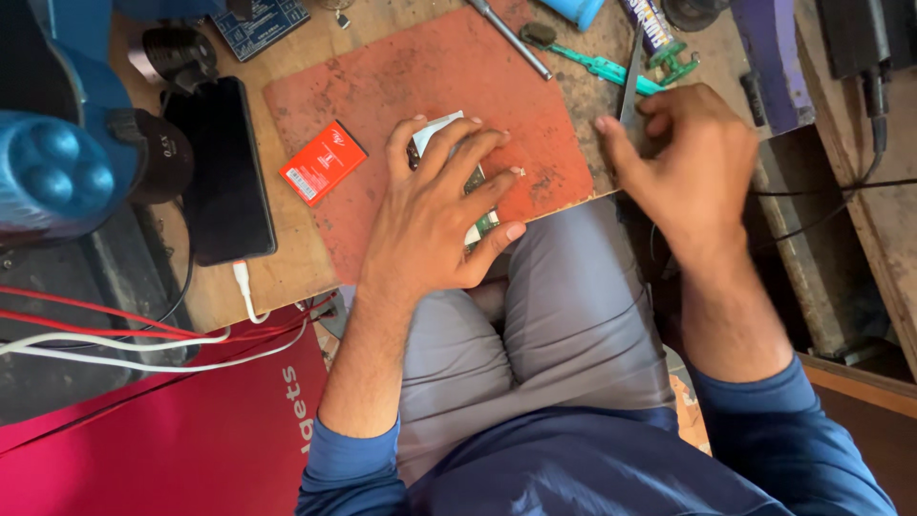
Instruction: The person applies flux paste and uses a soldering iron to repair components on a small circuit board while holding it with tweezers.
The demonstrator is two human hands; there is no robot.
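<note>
My left hand (439,205) lies flat on a small phone circuit board (480,225) with a white part (435,127), pressing it onto a worn red mat (401,86) at the bench's front edge. Most of the board is hidden under my fingers. My right hand (693,162) is at the mat's right edge, fingers closed around metal tweezers (631,81) that point up and away. A red phone battery (322,161) lies on the mat's left edge, left of my left hand.
A black phone (222,172) on a white cable lies at the left. A screwdriver (511,38), a green tool (602,67) and a blue board (258,24) sit at the back. Red and white wires (143,334) cross lower left. Black cables (841,191) hang right.
</note>
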